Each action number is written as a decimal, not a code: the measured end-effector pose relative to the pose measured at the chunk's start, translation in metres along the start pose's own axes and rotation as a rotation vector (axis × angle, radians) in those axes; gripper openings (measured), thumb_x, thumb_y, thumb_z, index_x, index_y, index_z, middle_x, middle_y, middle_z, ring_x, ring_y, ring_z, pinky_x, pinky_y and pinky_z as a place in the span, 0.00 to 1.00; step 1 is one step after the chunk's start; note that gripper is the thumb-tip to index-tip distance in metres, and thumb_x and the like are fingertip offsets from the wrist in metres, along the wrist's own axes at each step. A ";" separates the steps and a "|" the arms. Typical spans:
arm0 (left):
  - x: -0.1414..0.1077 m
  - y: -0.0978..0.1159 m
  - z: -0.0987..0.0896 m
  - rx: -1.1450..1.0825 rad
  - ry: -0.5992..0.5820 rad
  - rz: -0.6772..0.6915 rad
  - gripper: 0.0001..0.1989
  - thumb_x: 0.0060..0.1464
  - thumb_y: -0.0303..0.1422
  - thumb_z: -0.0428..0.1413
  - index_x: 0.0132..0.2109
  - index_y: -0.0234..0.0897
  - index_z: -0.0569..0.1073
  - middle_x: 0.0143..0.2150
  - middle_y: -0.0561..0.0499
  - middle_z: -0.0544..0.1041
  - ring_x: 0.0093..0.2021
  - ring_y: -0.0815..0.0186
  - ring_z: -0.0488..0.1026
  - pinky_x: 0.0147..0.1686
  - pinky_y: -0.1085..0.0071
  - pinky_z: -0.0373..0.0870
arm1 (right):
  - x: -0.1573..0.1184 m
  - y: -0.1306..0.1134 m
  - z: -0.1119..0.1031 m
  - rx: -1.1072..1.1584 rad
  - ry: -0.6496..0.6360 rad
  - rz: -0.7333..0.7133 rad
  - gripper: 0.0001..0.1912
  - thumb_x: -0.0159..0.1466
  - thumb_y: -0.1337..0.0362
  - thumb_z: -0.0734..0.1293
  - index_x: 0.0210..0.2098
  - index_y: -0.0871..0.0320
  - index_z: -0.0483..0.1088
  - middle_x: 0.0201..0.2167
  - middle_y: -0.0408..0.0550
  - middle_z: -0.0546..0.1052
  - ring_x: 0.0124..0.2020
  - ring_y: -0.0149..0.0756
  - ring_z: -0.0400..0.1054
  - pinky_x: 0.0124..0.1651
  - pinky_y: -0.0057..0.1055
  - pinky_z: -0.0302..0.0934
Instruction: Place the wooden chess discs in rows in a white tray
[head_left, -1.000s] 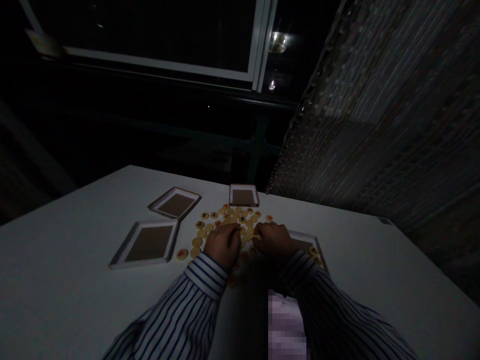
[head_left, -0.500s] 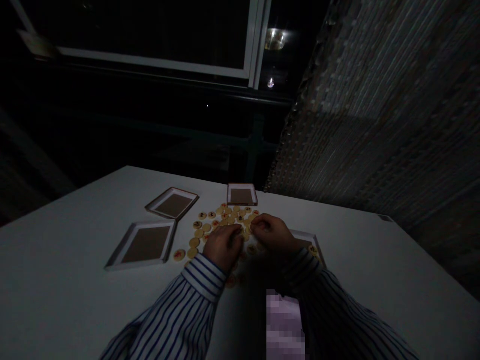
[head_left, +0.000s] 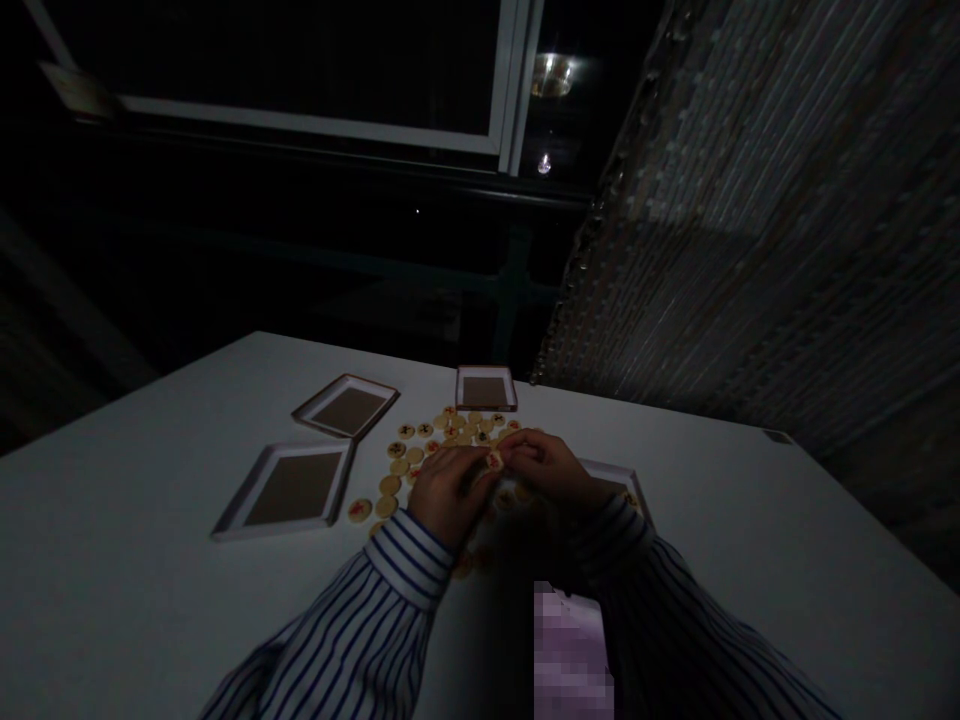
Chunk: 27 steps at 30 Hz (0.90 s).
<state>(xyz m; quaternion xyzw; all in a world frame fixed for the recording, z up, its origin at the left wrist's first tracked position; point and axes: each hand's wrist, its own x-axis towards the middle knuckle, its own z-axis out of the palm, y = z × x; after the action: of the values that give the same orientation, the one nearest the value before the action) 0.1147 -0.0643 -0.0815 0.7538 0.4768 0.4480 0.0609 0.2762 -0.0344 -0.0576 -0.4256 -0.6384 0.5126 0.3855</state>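
Note:
Many round wooden pieces with red or black marks (head_left: 359, 510) lie spread over the middle of the white table. Between my two hands is one piece with a red mark (head_left: 493, 461), its marked face showing. The fingers and thumb of my left hand (head_left: 452, 490) close on its left side. My right hand (head_left: 547, 466) pinches it from the right. Other pieces lie around and beneath both hands, some of them in deep shadow or hidden.
Shallow open boxes stand at the near left (head_left: 294, 488), the far left (head_left: 346, 405) and the back (head_left: 486, 389). Another box (head_left: 630, 478) is partly behind my right forearm, with a piece at it. Right of the table's back edge hangs a bead curtain (head_left: 675, 250).
The red-marked piece now shows between my fingertips. My left fingers have moved slightly right and my hands have come closer together.

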 end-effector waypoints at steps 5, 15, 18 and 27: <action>0.001 0.003 -0.001 -0.010 -0.012 -0.041 0.10 0.51 0.35 0.53 0.41 0.38 0.72 0.39 0.48 0.77 0.40 0.63 0.72 0.44 0.63 0.66 | -0.002 -0.004 0.002 -0.061 0.003 0.033 0.08 0.54 0.60 0.62 0.32 0.56 0.67 0.21 0.41 0.72 0.24 0.31 0.67 0.25 0.26 0.59; 0.000 0.003 0.001 -0.206 -0.030 -0.203 0.12 0.49 0.37 0.54 0.41 0.38 0.72 0.38 0.48 0.76 0.40 0.64 0.72 0.42 0.65 0.68 | -0.002 -0.003 -0.001 -0.264 0.022 -0.210 0.09 0.54 0.62 0.62 0.31 0.59 0.71 0.32 0.47 0.75 0.35 0.33 0.69 0.40 0.30 0.62; 0.001 0.004 0.002 -0.311 -0.033 -0.243 0.12 0.48 0.36 0.55 0.40 0.38 0.73 0.38 0.49 0.76 0.39 0.64 0.73 0.42 0.66 0.69 | -0.001 0.000 -0.002 -0.294 0.034 -0.232 0.09 0.55 0.62 0.62 0.32 0.59 0.71 0.32 0.46 0.76 0.35 0.33 0.69 0.41 0.30 0.62; 0.006 0.011 -0.002 -0.655 -0.025 -0.464 0.15 0.43 0.35 0.58 0.39 0.33 0.72 0.35 0.46 0.77 0.36 0.64 0.74 0.39 0.67 0.71 | -0.002 0.008 -0.003 -0.426 0.043 -0.320 0.13 0.56 0.62 0.62 0.40 0.57 0.70 0.37 0.47 0.75 0.38 0.33 0.69 0.43 0.31 0.61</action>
<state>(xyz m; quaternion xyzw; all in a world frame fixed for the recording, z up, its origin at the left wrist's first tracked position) 0.1211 -0.0662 -0.0712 0.5721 0.4656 0.5415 0.4034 0.2813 -0.0343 -0.0646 -0.4017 -0.7826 0.2901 0.3769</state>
